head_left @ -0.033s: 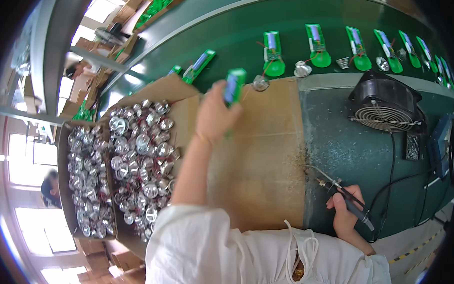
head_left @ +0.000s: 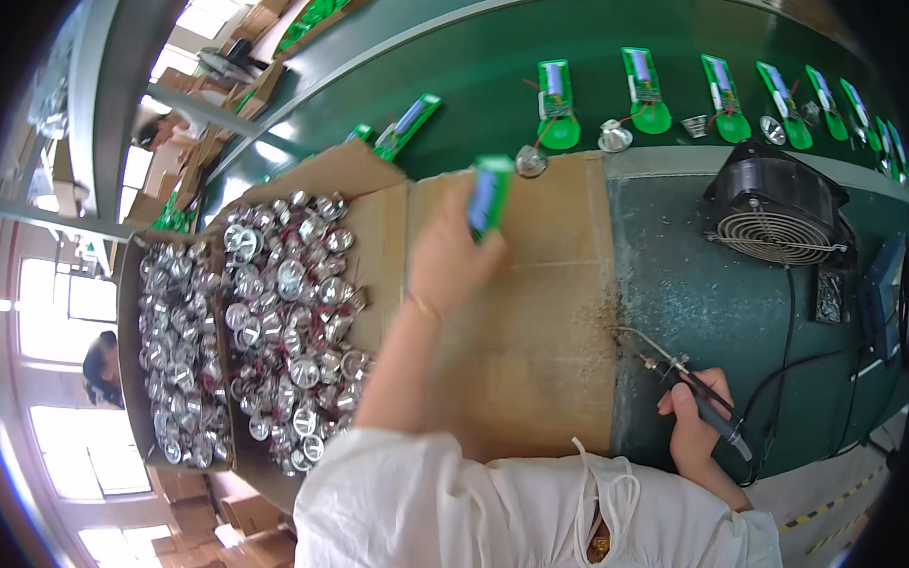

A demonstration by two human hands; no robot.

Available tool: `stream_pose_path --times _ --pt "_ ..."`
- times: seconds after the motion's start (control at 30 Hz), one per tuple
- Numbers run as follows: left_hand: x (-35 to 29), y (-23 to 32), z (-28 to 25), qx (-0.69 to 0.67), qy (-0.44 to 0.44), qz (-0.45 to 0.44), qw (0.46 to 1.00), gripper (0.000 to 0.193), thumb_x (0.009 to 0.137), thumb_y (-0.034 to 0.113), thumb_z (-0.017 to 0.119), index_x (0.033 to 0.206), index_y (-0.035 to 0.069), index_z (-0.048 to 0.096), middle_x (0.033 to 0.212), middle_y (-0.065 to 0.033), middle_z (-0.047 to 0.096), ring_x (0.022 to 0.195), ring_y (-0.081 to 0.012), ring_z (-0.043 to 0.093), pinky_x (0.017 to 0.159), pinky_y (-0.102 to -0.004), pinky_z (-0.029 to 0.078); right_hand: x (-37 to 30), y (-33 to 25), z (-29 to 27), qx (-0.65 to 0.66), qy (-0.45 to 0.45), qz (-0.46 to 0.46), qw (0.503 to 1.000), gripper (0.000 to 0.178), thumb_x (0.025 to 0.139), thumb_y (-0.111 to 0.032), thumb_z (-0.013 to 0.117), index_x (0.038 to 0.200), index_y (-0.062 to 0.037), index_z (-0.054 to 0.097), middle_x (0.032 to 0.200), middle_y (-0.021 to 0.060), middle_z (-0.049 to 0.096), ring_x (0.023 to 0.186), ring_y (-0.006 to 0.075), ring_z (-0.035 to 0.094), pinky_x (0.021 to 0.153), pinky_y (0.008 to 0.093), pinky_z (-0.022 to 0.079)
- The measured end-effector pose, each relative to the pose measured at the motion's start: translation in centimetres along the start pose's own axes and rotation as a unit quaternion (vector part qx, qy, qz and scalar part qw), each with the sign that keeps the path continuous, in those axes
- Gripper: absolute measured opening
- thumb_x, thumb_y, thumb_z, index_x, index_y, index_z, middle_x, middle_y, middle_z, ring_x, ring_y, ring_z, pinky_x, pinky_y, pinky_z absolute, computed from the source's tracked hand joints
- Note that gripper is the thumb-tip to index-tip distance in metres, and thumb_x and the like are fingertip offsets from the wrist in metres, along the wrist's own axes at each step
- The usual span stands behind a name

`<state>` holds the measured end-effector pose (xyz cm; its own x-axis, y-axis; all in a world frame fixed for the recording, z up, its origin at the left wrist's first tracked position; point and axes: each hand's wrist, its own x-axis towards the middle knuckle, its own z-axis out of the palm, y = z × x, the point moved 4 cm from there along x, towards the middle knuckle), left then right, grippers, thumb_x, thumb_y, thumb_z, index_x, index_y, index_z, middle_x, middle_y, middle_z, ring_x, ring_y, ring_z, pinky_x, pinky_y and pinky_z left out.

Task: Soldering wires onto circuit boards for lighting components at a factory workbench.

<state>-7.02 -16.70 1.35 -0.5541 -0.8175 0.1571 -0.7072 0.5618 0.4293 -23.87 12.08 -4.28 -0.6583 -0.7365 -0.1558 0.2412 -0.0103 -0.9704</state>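
Observation:
My left hand (head_left: pixel 447 256) is closed around a green plastic casing (head_left: pixel 491 193) with a blue-purple cell in it, held above the brown cardboard sheet (head_left: pixel 532 367); hand and casing are blurred. My right hand (head_left: pixel 692 421) grips a black-handled soldering iron (head_left: pixel 712 414), fitted with a thin bent metal tube (head_left: pixel 645 339) whose end is over the sheet's right edge. Nearest beyond my left hand, a silver reflector cup (head_left: pixel 530 161) is joined by a thin wire to a green casing (head_left: pixel 558 105) on the green belt.
Left of the sheet, a divided cardboard box (head_left: pixel 227 361) is full of silver reflector cups. Further green casings (head_left: pixel 721 98) line the belt. A black fan (head_left: pixel 778 205) with a round grille stands at right, cables nearby. Solder crumbs (head_left: pixel 665 266) litter the green mat.
My left hand has moved right and slightly nearer to me with the green casing, now over the sheet. The right hand and soldering iron keep almost the same place.

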Motion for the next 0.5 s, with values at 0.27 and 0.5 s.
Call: stream_pose_path --times 0.27,0.5 --pt "-10.6 2.6 -0.8 -0.016 0.128 -0.046 0.991 0.058 0.072 0.028 0.062 0.119 0.004 0.039 0.105 -0.0186 0.047 0.091 -0.0357 0.052 0.075 -0.0439 0.045 0.1 -0.2 0.9 -0.005 -0.015 -0.051 0.999 0.009 0.081 -0.005 0.056 0.083 0.0002 0.048 0.061 0.0062 0.054 0.053 0.0107 0.052 0.051 0.0218 0.042" --pt "-7.7 -12.3 -7.0 0.456 0.073 -0.256 0.849 0.022 0.073 0.026 0.059 0.086 0.009 0.064 0.094 -0.0042 0.058 0.095 -0.0221 0.050 0.077 -0.0413 0.039 -0.4 0.0 1.0 -0.012 -0.004 -0.066 0.998 0.009 0.081 -0.007 0.055 0.081 -0.0023 0.048 0.060 0.0047 0.050 0.051 0.0104 0.049 0.051 0.0217 0.040"
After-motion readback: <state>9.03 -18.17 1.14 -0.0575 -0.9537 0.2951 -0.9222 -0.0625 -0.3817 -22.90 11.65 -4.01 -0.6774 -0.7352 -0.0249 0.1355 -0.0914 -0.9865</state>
